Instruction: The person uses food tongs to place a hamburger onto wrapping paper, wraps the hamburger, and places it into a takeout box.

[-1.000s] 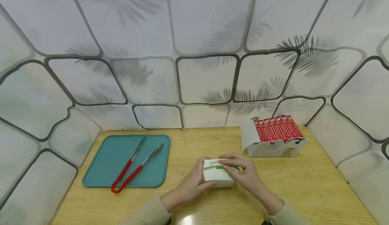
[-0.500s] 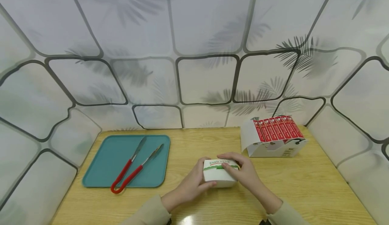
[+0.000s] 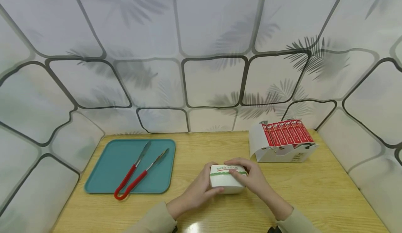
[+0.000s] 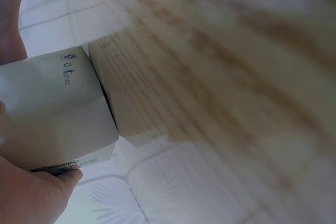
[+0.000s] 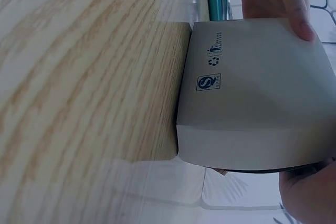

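Note:
A small white paper food box (image 3: 227,182), with a green stripe and printed lettering on its lid, stands on the table in the head view. My left hand (image 3: 201,187) grips its left side, thumb along the lower front. My right hand (image 3: 252,179) holds the right side, with its thumb on the lid and its fingers around the far right corner. The box base meets the tabletop in the right wrist view, where recycling marks show on its near face. The box's far side is hidden.
To the left, red-handled metal tongs (image 3: 133,177) lie on a teal tray (image 3: 100,170), their bent end over its front edge. A white carton (image 3: 279,156) holding several slim red packets (image 3: 287,133) stands at the back right. A patterned wall (image 3: 213,82) encloses the wooden table (image 3: 326,194).
My right fingers have drawn back from across the lid toward its far right corner. A darker green patch at the stripe has disappeared, leaving it unbroken. My left hand keeps its place.

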Demonstrator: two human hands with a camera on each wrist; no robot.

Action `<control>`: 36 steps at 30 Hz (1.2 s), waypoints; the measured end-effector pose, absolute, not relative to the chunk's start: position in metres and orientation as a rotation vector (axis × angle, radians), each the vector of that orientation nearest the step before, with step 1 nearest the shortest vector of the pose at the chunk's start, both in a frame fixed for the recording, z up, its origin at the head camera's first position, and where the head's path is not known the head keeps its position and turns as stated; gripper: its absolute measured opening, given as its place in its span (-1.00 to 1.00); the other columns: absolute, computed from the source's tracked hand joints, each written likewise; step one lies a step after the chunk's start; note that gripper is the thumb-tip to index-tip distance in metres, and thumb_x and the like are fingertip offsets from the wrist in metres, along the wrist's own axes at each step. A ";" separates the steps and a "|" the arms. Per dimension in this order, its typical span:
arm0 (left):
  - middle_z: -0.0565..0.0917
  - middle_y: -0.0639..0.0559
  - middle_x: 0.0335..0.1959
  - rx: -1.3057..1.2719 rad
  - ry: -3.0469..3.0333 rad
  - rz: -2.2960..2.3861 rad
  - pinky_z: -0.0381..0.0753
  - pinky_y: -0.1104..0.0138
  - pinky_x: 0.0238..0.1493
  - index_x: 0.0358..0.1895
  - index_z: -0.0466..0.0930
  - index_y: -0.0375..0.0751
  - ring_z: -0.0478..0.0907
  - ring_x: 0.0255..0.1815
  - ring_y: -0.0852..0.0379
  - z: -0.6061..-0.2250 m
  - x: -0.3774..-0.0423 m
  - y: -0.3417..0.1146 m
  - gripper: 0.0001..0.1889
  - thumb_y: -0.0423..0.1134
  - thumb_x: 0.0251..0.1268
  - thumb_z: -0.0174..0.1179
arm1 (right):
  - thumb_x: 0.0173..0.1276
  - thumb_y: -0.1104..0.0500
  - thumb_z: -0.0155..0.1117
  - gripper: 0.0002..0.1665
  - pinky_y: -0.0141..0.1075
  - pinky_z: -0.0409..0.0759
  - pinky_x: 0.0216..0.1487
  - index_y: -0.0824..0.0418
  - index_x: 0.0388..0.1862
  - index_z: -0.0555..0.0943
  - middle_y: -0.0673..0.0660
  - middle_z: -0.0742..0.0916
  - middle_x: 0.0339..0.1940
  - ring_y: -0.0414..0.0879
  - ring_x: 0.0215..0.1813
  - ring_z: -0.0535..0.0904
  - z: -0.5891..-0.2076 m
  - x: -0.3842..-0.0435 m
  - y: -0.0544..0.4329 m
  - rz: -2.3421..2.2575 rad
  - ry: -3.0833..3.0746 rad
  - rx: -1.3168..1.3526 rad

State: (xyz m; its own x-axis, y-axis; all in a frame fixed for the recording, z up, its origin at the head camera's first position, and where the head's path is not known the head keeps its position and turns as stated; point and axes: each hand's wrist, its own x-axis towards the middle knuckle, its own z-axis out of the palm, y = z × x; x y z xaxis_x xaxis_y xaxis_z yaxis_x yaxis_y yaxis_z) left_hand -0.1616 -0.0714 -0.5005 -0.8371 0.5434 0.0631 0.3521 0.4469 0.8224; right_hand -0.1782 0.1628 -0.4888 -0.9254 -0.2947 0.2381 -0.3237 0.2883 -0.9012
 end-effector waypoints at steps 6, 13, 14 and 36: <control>0.42 -0.25 0.47 0.783 2.500 1.327 0.46 -0.10 0.59 0.58 0.05 -0.36 0.48 0.48 -0.14 -0.499 -0.161 -0.071 -0.18 0.00 0.54 0.28 | 0.49 0.28 0.37 -0.76 -0.48 0.67 0.06 0.19 0.08 0.81 0.22 0.85 0.10 -0.43 0.12 0.67 -0.486 -0.177 0.162 1.775 -2.502 0.582; 0.45 -0.24 0.45 0.794 2.517 1.324 0.51 -0.07 0.56 0.56 0.08 -0.34 0.50 0.46 -0.13 -0.501 -0.161 -0.071 -0.20 -0.01 0.53 0.30 | 0.45 0.28 0.42 -0.75 -0.48 0.66 0.05 0.22 0.07 0.80 0.26 0.84 0.10 -0.45 0.10 0.67 -0.483 -0.177 0.163 1.823 -2.510 0.575; 0.46 -0.23 0.45 0.795 2.521 1.321 0.51 -0.07 0.56 0.56 0.09 -0.34 0.51 0.45 -0.13 -0.501 -0.161 -0.071 -0.20 -0.02 0.53 0.30 | 0.45 0.29 0.41 -0.75 -0.48 0.67 0.05 0.23 0.07 0.80 0.27 0.84 0.10 -0.45 0.10 0.67 -0.484 -0.178 0.163 1.821 -2.509 0.586; 0.51 -0.17 0.40 0.807 2.566 1.269 0.52 -0.05 0.55 0.55 0.11 -0.29 0.53 0.42 -0.07 -0.499 -0.157 -0.072 -0.21 0.00 0.50 0.33 | 0.58 0.26 0.28 -0.64 -0.51 0.57 0.30 0.28 0.28 0.69 0.30 0.77 0.26 -0.46 0.26 0.59 -0.488 -0.174 0.182 1.795 -2.566 0.704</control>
State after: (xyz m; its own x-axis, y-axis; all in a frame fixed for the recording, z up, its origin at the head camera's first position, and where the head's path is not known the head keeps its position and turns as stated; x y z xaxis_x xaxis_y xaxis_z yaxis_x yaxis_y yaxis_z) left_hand -0.1574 -0.0716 -0.4986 -0.8398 0.5360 0.0866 0.3941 0.4920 0.7763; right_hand -0.1744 0.1820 -0.4879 -0.9015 -0.3886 0.1905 -0.3122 0.2791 -0.9081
